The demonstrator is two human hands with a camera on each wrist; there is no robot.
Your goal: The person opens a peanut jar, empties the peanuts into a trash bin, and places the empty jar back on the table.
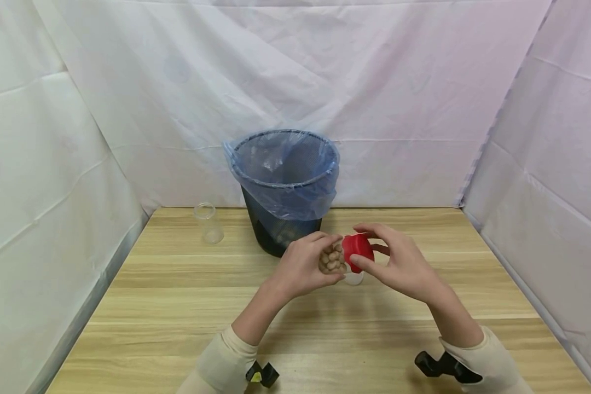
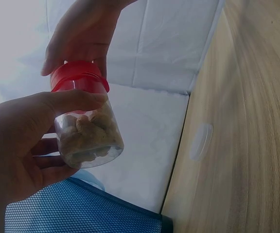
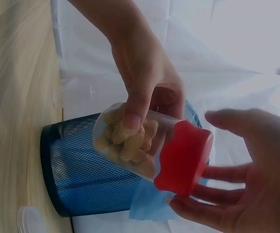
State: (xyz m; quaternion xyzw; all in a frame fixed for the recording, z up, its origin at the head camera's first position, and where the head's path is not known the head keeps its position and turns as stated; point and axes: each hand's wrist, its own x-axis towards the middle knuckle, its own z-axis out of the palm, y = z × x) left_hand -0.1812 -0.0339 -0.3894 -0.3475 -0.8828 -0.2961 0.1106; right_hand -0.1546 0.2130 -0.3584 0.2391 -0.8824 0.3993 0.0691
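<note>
Left grip (image 1: 305, 267) clasps clear jar (image 2: 89, 138); right grip (image 1: 399, 265) curls round red lid (image 1: 358, 246). Jar likely light, stiff, slick: best held mid-wall, lid by its rim.

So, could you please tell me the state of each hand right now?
Left hand: holding the clear jar of peanuts.
Right hand: at the red lid; whether open or gripping cannot be told.

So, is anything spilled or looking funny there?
Nothing looks spilled or broken: the peanuts are inside the jar. Only the blue bag looks a bit untidy, drooping unevenly over the bin.
</note>
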